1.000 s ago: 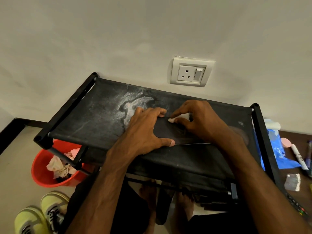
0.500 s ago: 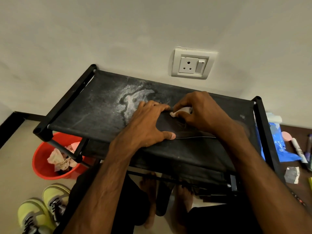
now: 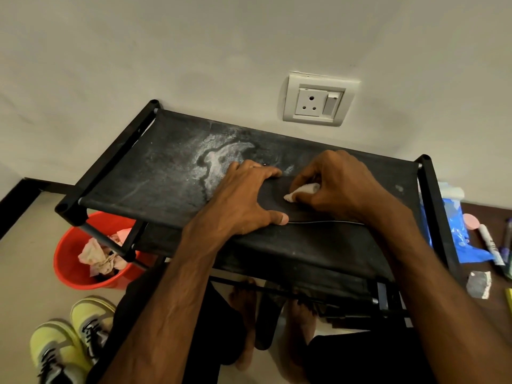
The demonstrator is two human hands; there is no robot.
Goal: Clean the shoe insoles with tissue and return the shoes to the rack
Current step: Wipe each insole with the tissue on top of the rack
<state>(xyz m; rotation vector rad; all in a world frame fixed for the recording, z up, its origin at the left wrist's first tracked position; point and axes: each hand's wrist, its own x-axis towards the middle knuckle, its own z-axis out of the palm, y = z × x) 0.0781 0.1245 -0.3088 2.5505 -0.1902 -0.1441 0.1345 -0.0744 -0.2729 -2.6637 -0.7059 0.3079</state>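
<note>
L hand (image 3: 243, 200) lies spread on the black insole (image 3: 304, 214), fingers fairly straight, thumb at its near edge. It presses the insole to the rack's (image 3: 155, 173) top shelf & grips nothing. R hand (image 3: 340, 187) has its fingers curled, pinching a small wad of white tissue (image 3: 302, 191) w/ the tip touching the insole. The insole sits right of mid-shelf, closer to the front edge than the wall edge.

Risks, as I judge them:
- The shelf looks like slack fabric, so hard rubbing could make it sag & the insole slide from under my palm toward the front edge, maybe onto the floor.
- The wad is small, so it may shred & leave bits on the insole.
- A white dusty patch (image 3: 219, 162) on the shelf is just beside my L fingertips. If the insole or tissue strays that way, dirt goes back on.
- It's black on black, so missed spots are hard to see.

The shoes (image 3: 55, 353) are on the floor off the front-left corner, near the red bucket (image 3: 72, 261) of used tissue.
</note>
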